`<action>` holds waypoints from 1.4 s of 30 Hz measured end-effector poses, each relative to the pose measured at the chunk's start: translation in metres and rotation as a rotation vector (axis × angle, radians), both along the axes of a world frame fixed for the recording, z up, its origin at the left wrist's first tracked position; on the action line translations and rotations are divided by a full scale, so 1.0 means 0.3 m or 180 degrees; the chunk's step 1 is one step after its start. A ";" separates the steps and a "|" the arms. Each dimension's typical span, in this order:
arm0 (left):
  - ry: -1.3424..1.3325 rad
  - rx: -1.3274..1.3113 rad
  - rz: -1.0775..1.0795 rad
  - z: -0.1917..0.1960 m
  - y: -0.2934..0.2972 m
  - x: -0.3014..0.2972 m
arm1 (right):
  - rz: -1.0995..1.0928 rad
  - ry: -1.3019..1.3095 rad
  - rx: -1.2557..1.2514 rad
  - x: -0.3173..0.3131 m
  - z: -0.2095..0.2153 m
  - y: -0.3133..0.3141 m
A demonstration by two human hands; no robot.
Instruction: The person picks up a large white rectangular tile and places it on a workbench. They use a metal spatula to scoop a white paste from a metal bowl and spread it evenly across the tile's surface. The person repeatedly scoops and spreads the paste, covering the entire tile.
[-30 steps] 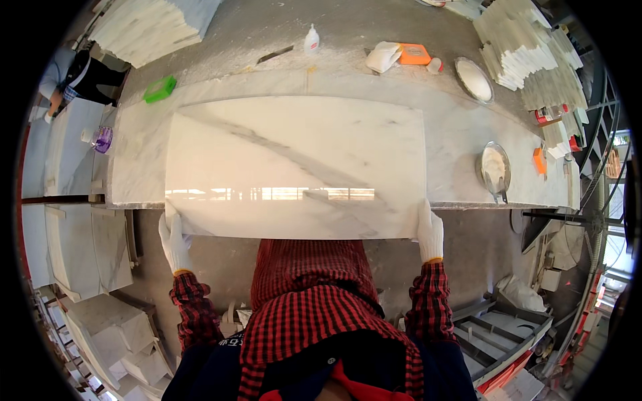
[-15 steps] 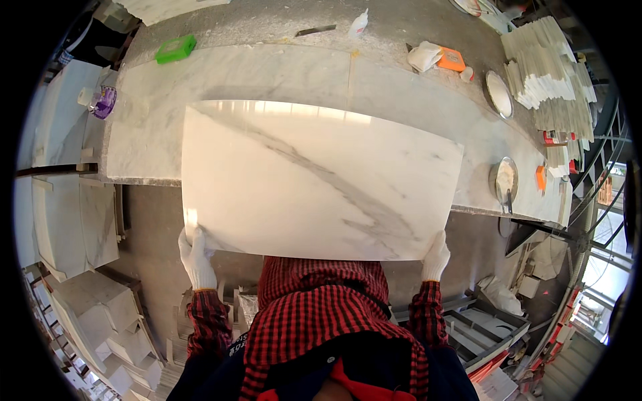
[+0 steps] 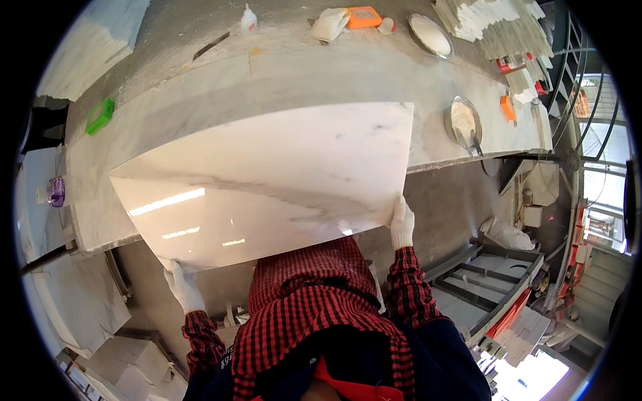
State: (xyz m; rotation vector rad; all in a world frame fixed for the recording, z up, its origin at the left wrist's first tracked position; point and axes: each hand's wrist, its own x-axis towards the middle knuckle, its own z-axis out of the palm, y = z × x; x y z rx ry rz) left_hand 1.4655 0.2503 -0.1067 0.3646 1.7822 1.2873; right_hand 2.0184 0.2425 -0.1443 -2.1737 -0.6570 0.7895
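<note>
A large white marble slab [image 3: 287, 167] with grey veins and a glossy face spans the space in front of me, its near edge past the workbench [image 3: 180, 107]. My left hand [image 3: 182, 286], in a white knit glove, grips the slab's near left corner. At the near right corner my right hand [image 3: 402, 224], gloved the same way, holds the other end. Both thumbs lie by the edge, and the fingers beneath the slab are hidden. The slab's far part overlaps the bench top; whether it rests there I cannot tell.
On the bench are a green box [image 3: 99, 116], a white bottle [image 3: 249, 20], an orange box [image 3: 364, 17], a bowl of powder [image 3: 431, 35] and a pan with a tool [image 3: 463, 121]. Stacked tiles [image 3: 495, 27] stand far right. A metal frame [image 3: 485, 284] lies low at right.
The slab has turned in view, its left end now nearer me and its right end farther. Light reflections have shifted across its face. My view has turned, and both hands keep their grip.
</note>
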 end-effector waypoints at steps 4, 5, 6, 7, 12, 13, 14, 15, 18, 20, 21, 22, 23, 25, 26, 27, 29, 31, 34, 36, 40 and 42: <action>0.0208 -0.0108 0.0185 -0.001 0.017 0.033 | 0.0202 -0.0069 0.0017 0.008 -0.014 0.007; 0.0196 -0.0161 0.0120 -0.021 0.002 0.011 | 0.0240 -0.0069 -0.0026 0.009 -0.018 0.003; 0.0186 -0.0184 0.0068 -0.057 -0.006 -0.028 | 0.0300 -0.0158 0.0132 0.005 -0.016 0.011; 0.0169 -0.0207 0.0004 -0.063 -0.006 -0.037 | 0.0346 -0.0256 0.0291 -0.002 -0.010 0.014; 0.0220 0.0260 -0.0064 -0.085 0.015 -0.006 | 0.0254 0.0060 0.0525 0.001 -0.029 0.028; 0.0199 0.0393 -0.0089 -0.092 0.011 -0.005 | 0.0272 0.0146 0.0543 -0.003 -0.016 0.032; 0.0204 0.0371 -0.0057 -0.100 0.012 -0.004 | 0.0289 0.0229 0.0558 -0.004 -0.016 0.035; 0.0205 0.0347 -0.0040 -0.103 0.020 0.000 | 0.0280 0.0313 0.0584 0.019 -0.054 0.030; 0.0202 0.0382 -0.0006 -0.101 0.026 0.001 | 0.0336 0.0059 0.0383 0.024 -0.028 0.035; 0.0156 0.0429 -0.0025 -0.103 0.022 -0.006 | 0.0359 -0.0771 0.0721 -0.017 0.003 0.017; 0.0104 0.0464 -0.0044 -0.104 0.028 -0.004 | 0.0313 -0.1224 0.0681 -0.038 0.022 0.015; 0.0054 0.0499 -0.0064 -0.099 0.031 -0.007 | 0.0259 -0.1675 0.0636 -0.050 0.032 0.013; 0.0064 0.0396 -0.0080 -0.093 0.024 -0.007 | 0.0391 -0.2263 0.0611 -0.051 0.013 0.007; 0.0057 0.0434 -0.0043 -0.097 0.024 -0.007 | 0.0722 -0.2546 0.1171 -0.108 0.069 0.018; 0.0053 0.0445 -0.0021 -0.105 0.023 -0.012 | 0.0891 -0.2689 0.1446 -0.159 0.094 0.027; -0.0008 0.0464 -0.0058 -0.120 0.033 -0.020 | 0.1172 -0.2626 0.1515 -0.229 0.090 0.027; -0.0055 0.0637 -0.0063 -0.161 0.024 -0.059 | 0.2014 -0.2214 0.1394 -0.426 0.111 0.043; -0.0059 0.0645 -0.0070 -0.159 0.027 -0.058 | 0.3155 -0.2085 0.1783 -0.554 0.140 0.037; 0.0015 0.0455 -0.0083 -0.122 0.030 -0.008 | 0.3513 -0.1929 0.2421 -0.603 0.096 0.025; 0.0061 0.0430 -0.0014 -0.118 0.031 -0.005 | 0.3462 -0.2085 0.2297 -0.596 0.103 0.056; -0.0026 0.0582 0.0010 -0.171 0.016 -0.063 | 0.2468 -0.2770 0.1865 -0.468 0.139 0.209; -0.0050 0.0632 -0.0028 -0.182 0.039 -0.055 | 0.1932 -0.2980 0.2132 -0.359 0.167 0.309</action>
